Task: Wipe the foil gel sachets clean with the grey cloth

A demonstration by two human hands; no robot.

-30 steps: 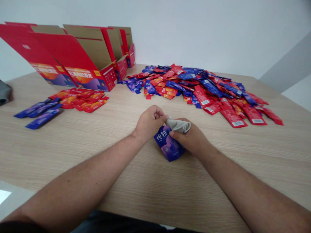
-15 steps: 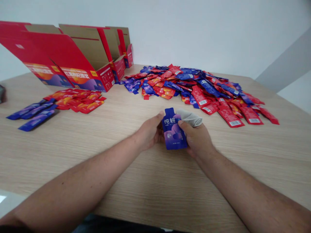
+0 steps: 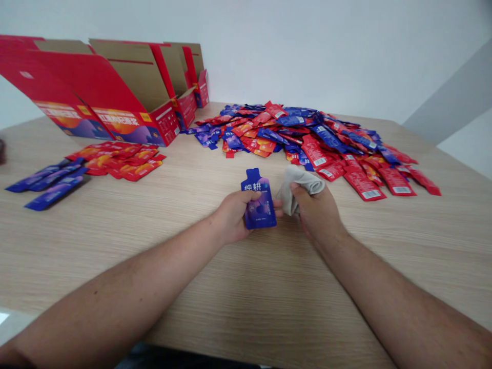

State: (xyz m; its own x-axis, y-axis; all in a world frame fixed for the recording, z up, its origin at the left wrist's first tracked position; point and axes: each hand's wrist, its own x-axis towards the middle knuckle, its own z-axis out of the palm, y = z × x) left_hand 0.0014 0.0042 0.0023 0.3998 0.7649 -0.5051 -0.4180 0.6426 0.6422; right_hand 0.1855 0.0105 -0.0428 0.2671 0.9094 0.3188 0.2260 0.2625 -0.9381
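Note:
My left hand (image 3: 233, 218) holds a blue-purple spouted sachet (image 3: 258, 202) upright, with its printed face up and Chinese lettering near the top. Its lower part rests across my fingers. My right hand (image 3: 317, 212) grips a crumpled beige-grey cloth (image 3: 296, 187), which bunches out past the thumb and hangs down next to the sachet. The two hands are close, and the cloth lies just right of the sachet without clearly touching it.
A large heap of loose red and blue sachets (image 3: 303, 138) covers the far right of the wooden table (image 3: 238, 302). At the left lie smaller groups of red sachets (image 3: 119, 161) and blue sachets (image 3: 49, 185). Open red cardboard cartons (image 3: 107, 87) stand at the back left.
The sachet has come away from my right hand and the cloth, and now sits in my left hand, moved left. The cloth stays in my right hand, now hanging lower.

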